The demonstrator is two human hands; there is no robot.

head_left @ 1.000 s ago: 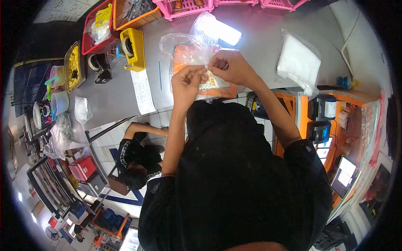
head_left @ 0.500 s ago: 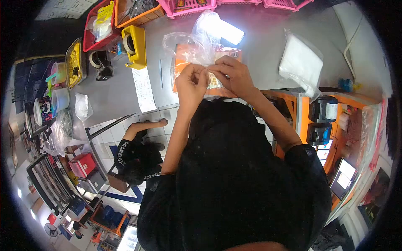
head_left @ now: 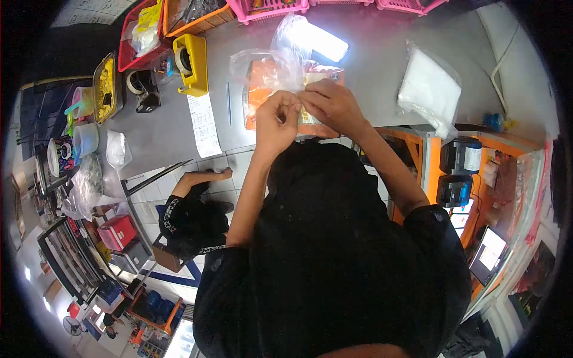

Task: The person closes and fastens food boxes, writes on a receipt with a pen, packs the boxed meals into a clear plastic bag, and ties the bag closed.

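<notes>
My left hand (head_left: 277,122) and my right hand (head_left: 335,108) meet over the grey table, fingertips pinched together. Between them they grip the edge of a clear plastic bag (head_left: 262,64), whose loose film spreads out above the fingers. Exactly what the fingertips pinch is partly hidden. Beneath the bag and hands lies a flat orange packet (head_left: 255,89) with a pale printed part on its right. Just beyond is a second clear wrapper with a bright white, shiny pack (head_left: 325,45) in it.
A bagged white stack (head_left: 431,86) lies to the right. On the left are a yellow tape dispenser (head_left: 194,65), a receipt (head_left: 204,125), a thin blue stick (head_left: 228,102) and a black tape dispenser (head_left: 144,92). Pink baskets (head_left: 268,11) line the far edge. Another person (head_left: 194,215) sits at left.
My hands stay together at the bag; the left has shifted slightly right and its fingers have curled closer to the right. The other person's hand has moved slightly left.
</notes>
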